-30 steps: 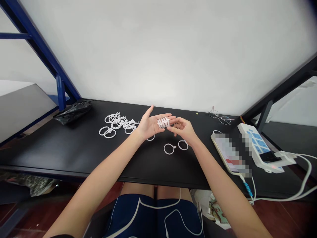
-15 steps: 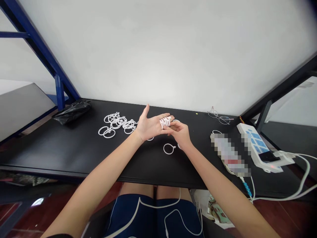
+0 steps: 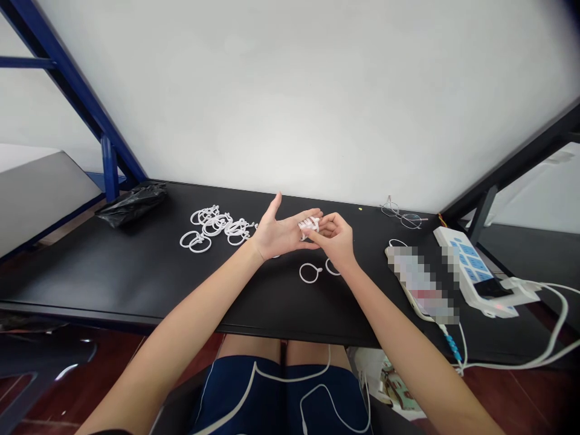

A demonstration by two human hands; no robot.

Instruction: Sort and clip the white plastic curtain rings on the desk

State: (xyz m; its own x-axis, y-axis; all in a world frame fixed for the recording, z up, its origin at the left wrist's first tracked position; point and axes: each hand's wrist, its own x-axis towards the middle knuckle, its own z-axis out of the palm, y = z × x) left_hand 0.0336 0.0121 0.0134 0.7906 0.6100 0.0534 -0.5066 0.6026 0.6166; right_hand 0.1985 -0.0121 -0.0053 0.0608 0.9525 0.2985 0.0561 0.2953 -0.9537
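My left hand is palm up with its thumb raised and its fingers stretched out flat. Across those fingers lie several white plastic pieces, close together; whether they loop around the fingers I cannot tell. My right hand is closed in a pinch, its thumb pressing on these pieces from the right. On the table below the hands lies a thin white ring with a small tab. Beside it, another white ring is partly covered by my right hand.
Several similar white rings are heaped left of my hands on the black table. A black plastic bag lies far left. Glasses, a phone with a cable and a power strip are on the right.
Both hands have shifted slightly right. My right thumb has come over the white pieces, which now sit more bunched together. More of the ring beneath my right hand shows.
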